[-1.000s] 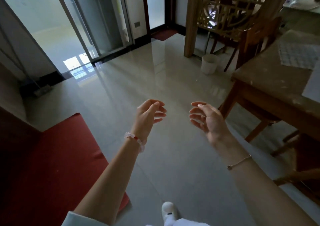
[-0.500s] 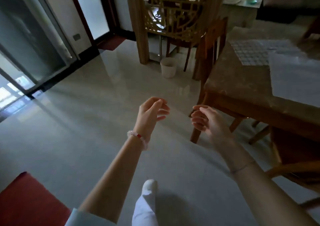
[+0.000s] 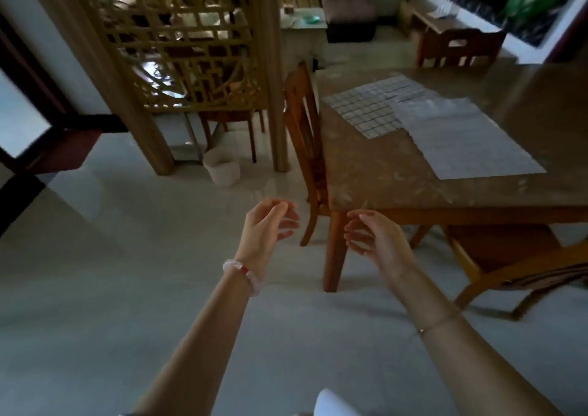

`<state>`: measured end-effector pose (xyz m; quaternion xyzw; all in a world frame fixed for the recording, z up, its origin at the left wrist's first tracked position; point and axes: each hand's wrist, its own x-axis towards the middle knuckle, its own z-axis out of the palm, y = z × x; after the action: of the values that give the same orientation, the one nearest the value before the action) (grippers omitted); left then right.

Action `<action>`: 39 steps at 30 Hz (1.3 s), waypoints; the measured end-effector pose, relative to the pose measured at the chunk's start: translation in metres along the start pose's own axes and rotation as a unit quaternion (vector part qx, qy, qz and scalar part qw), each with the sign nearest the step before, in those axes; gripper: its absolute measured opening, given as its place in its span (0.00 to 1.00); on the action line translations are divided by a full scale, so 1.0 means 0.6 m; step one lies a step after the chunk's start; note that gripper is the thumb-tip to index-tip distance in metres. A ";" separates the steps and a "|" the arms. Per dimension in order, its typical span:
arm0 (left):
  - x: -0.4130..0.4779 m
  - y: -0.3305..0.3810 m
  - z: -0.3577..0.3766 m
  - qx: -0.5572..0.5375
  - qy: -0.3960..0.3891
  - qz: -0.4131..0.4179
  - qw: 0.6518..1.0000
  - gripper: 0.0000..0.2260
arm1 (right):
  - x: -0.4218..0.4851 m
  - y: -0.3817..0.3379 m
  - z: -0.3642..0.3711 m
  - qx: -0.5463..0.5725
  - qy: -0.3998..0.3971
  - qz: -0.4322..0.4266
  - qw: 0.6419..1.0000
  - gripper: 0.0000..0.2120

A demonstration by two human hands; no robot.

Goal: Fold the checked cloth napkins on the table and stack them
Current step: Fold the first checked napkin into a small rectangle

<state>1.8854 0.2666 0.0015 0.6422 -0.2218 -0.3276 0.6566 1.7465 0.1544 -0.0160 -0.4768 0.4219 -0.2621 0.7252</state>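
Two checked cloth napkins lie flat and unfolded on the brown table [image 3: 375,173]. The nearer napkin [image 3: 464,138] is pale and partly covers the farther one [image 3: 366,107], which shows a dark grid. My left hand [image 3: 267,224] and my right hand [image 3: 372,237] hover side by side over the floor, in front of the table's near left leg. Both have loosely curled fingers and hold nothing. Neither touches the table or a napkin.
A wooden chair [image 3: 305,129] stands at the table's left end, another chair [image 3: 509,269] at its near side, a third [image 3: 458,49] at the far side. A white bin [image 3: 222,167] sits by a wooden lattice screen [image 3: 191,49]. Glossy pale floor lies in front of me.
The view has swung right and toward the table, which now fills the upper right with both napkins in sight. My hands keep the same raised, empty pose.
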 end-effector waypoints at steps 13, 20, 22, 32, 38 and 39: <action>0.281 0.004 0.024 0.035 -0.075 -0.024 0.996 0.09 | 0.228 -0.045 0.052 0.072 0.082 0.012 0.994 0.12; 0.473 0.027 0.059 0.060 -0.115 -0.039 0.991 0.09 | 0.385 -0.100 0.066 0.091 0.118 0.004 0.989 0.11; 0.522 0.033 0.073 0.058 -0.128 -0.041 0.989 0.09 | 0.421 -0.116 0.063 0.087 0.130 -0.004 0.988 0.11; 0.723 0.046 0.148 0.060 -0.239 -0.048 0.968 0.09 | 0.560 -0.168 0.053 0.101 0.216 -0.010 0.971 0.11; 0.848 0.038 0.213 0.075 -0.307 -0.075 0.946 0.10 | 0.640 -0.187 0.059 0.128 0.282 -0.039 0.950 0.10; 0.870 0.037 0.224 0.078 -0.317 -0.084 0.942 0.10 | 0.654 -0.190 0.061 0.139 0.296 -0.041 0.944 0.10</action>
<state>2.1512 -0.2013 -0.0338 0.5703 -0.3886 -0.5498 0.4705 1.9795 -0.1817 -0.0472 -0.2895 0.5568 -0.4771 0.6152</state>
